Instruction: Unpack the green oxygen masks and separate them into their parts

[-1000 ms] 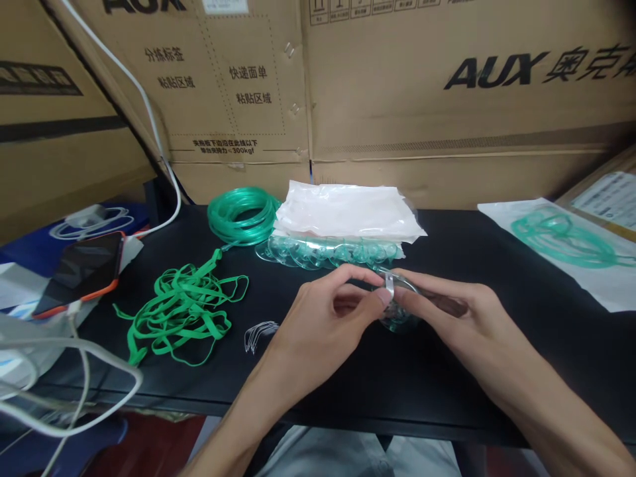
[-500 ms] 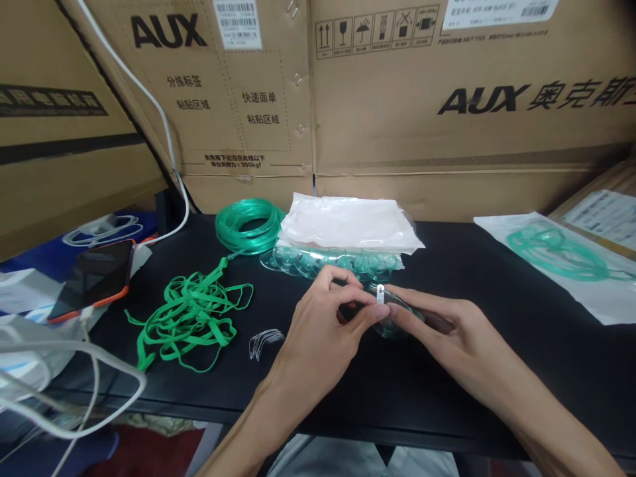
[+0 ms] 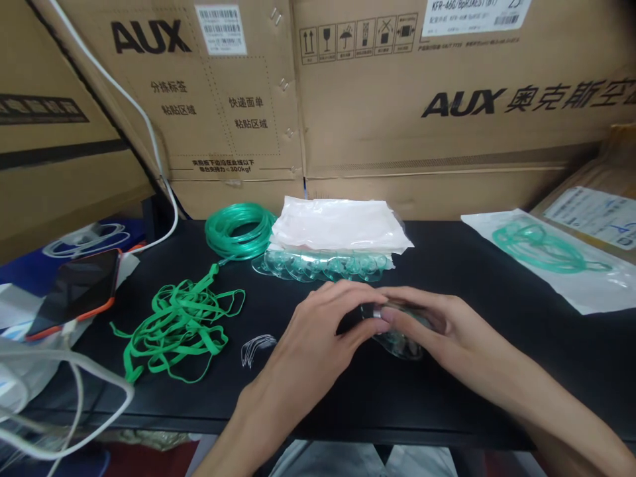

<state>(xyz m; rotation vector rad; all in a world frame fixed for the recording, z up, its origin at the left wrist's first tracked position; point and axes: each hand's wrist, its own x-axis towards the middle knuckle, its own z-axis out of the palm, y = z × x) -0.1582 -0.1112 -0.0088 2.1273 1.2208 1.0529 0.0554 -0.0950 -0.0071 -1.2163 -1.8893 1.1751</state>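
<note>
My right hand is closed around a clear, greenish plastic face mask, over the desk near its middle. A small silvery metal nose strip shows at the mask's edge, between both hands. My left hand is closed, its thumb and fingers pinching that strip; the thumb tips of both hands nearly meet there. Fingers hide much of the mask. Several loose metal strips lie left of my left hand. Behind the hands, a row of similar clear green masks lies nested together.
White plastic packets lie behind the masks. To their left are a coil of green tubing and tangled green elastic straps. A phone and white cables lie far left, a bagged mask set right. Cardboard boxes wall the back.
The view has shifted slightly to the right. My left fingers have come over the top of the metal strip, which now looks folded over the mask edge instead of standing upright.
</note>
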